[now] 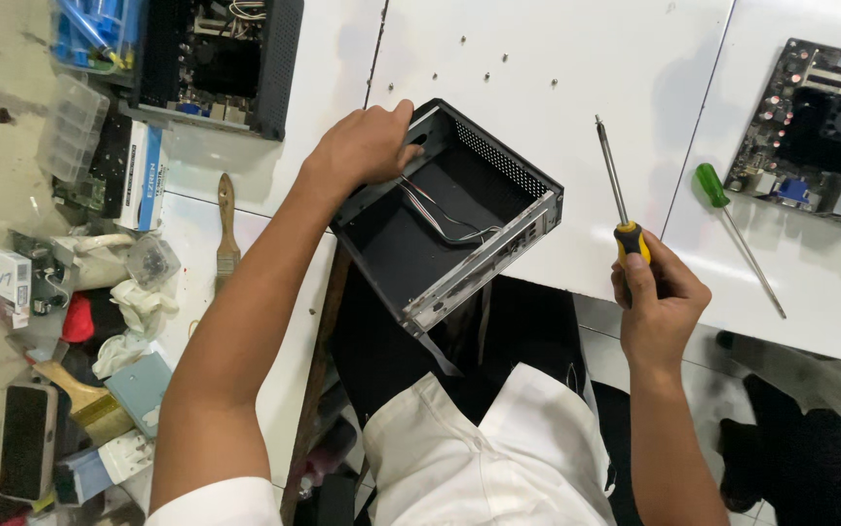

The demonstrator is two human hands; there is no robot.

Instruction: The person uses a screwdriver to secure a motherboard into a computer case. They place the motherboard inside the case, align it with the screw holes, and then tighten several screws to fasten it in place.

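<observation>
My left hand [367, 146] grips the far left wall of an open black metal computer case [411, 244], which rests tilted over the near edge of the white table [537, 58]. Thin wires [440, 219] lie across the case floor. My right hand [656, 302] holds a long screwdriver [617, 190] by its black and yellow handle, shaft pointing away from me, to the right of the case and apart from it.
A green-handled screwdriver [732, 229] and a motherboard [820, 131] lie on the table's right. Another open case [216, 58] stands at the upper left, a wooden brush [226, 229] beside it. Boxes, rags and clutter [79, 321] cover the left side.
</observation>
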